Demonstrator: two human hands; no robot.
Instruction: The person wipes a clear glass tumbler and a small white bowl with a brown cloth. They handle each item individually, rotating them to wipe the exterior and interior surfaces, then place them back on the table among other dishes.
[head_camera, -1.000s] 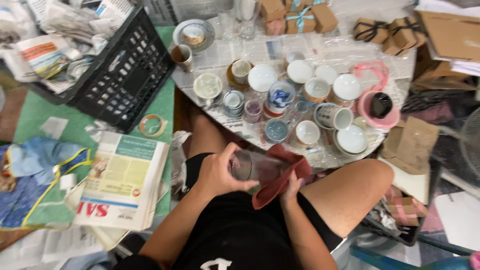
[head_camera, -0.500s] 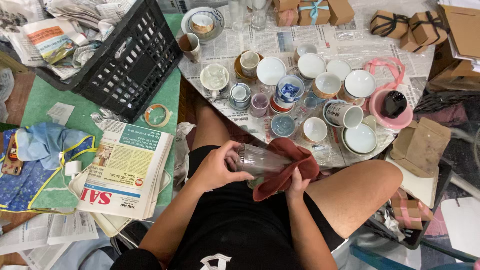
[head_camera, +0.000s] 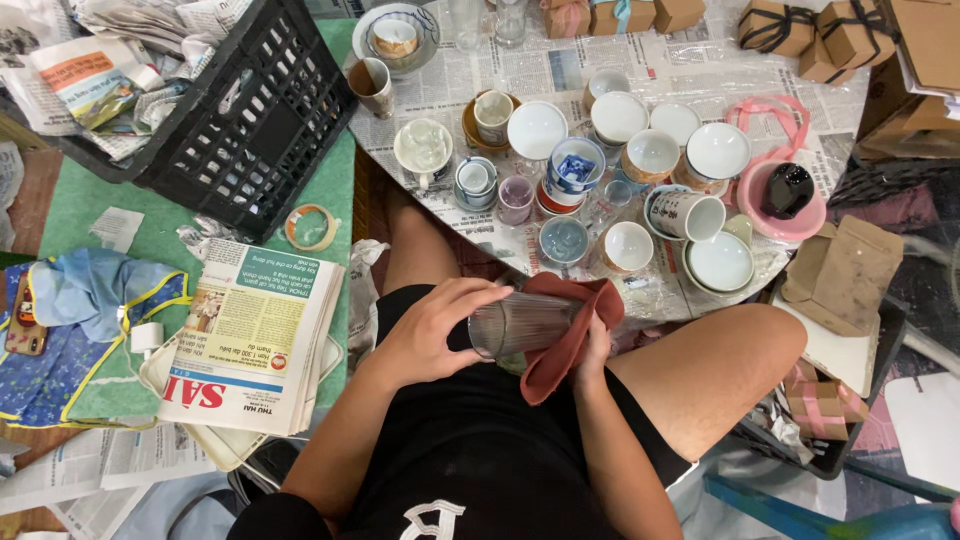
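Observation:
A ribbed clear drinking glass (head_camera: 520, 322) lies sideways over my lap, mouth toward my left hand. My left hand (head_camera: 432, 328) grips its open end. My right hand (head_camera: 592, 345) holds a dark red cloth (head_camera: 568, 330) wrapped around the glass's base and underside. Just beyond my knees, a low table covered in newspaper (head_camera: 560, 80) carries several white and patterned cups and bowls.
A black plastic crate (head_camera: 215, 115) with crumpled newspaper stands at the left. A stack of newspapers (head_camera: 255, 340) and a tape roll (head_camera: 312, 227) lie on green matting. A pink basin (head_camera: 790, 215) holds a black cup. Small ribboned boxes (head_camera: 800, 25) sit at the back right.
The view has shifted slightly. My hands keep the glass and cloth in my lap, the glass turned a little within the cloth.

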